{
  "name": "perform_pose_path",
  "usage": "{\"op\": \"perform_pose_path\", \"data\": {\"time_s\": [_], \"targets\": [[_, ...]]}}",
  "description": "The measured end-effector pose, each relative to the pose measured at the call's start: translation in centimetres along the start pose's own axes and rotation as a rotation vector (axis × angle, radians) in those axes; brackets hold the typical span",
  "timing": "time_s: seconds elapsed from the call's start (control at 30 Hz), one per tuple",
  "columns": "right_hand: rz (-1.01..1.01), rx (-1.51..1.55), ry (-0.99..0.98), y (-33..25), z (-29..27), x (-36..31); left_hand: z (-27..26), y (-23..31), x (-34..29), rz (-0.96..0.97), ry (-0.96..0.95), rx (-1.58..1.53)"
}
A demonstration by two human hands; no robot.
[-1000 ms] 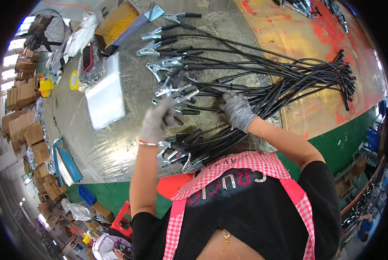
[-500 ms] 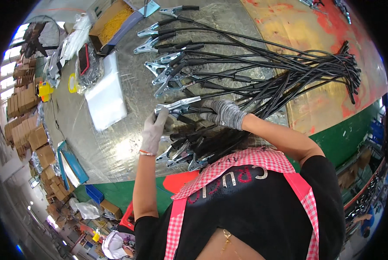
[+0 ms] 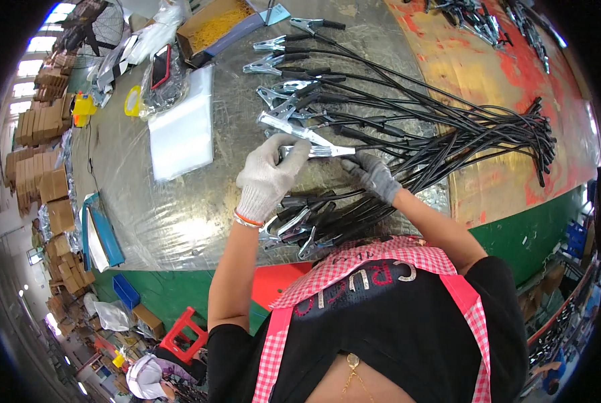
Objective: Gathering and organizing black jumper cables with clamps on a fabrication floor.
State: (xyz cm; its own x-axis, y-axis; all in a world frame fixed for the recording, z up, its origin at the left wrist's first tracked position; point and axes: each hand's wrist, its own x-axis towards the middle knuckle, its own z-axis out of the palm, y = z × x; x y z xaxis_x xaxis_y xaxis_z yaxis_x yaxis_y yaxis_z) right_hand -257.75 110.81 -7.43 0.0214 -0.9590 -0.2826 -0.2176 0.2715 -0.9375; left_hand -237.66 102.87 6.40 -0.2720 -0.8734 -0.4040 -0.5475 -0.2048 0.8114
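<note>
My left hand (image 3: 273, 172), in a whitish glove, has its thumb and fingers closed around a silver spring clamp (image 3: 324, 152). Its black cable runs off to the right. My right hand (image 3: 375, 177), in a grey glove, lies just below the clamp's cable end with fingers stretched toward it; whether they touch is unclear. Beyond my hands, several more metal clamps (image 3: 263, 65) lie on the table with their jaws to the left. Their black cables (image 3: 475, 121) gather into a bundle on the right. Nearer me is another group of clamps (image 3: 307, 245), partly overlapped by cables.
Left on the table are clear plastic bags (image 3: 181, 134), a red-edged phone (image 3: 160, 67), yellow tape (image 3: 132, 101) and a box of yellow pieces (image 3: 213, 30). A blue folder (image 3: 102, 235) lies at the left edge. More clamps (image 3: 478, 23) sit far right. A red stool (image 3: 184, 336) stands below left.
My left hand has turned and shifted its hold over the clamp. My right hand has loosened from the cables, its fingers now extended. The view has shifted slightly, showing more clamps at far right.
</note>
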Motion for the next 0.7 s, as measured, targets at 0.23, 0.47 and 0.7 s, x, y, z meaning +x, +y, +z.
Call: {"op": "perform_pose_path", "data": {"time_s": [0.23, 0.47, 0.7], "targets": [[-0.077, 0.034, -0.003, 3.1, 0.4, 1.1, 1.4, 3.5, -2.2, -0.014, 0.016, -0.224], [-0.193, -0.479, -0.118, -1.4, -0.5, -0.2, -3.1, -1.7, 1.5, 0.554, 0.471, 0.348], [-0.546, -0.804, -0.12, -2.3, -1.4, -2.2, -2.6, -6.8, -5.2, -0.318, -0.426, -0.715]]}}
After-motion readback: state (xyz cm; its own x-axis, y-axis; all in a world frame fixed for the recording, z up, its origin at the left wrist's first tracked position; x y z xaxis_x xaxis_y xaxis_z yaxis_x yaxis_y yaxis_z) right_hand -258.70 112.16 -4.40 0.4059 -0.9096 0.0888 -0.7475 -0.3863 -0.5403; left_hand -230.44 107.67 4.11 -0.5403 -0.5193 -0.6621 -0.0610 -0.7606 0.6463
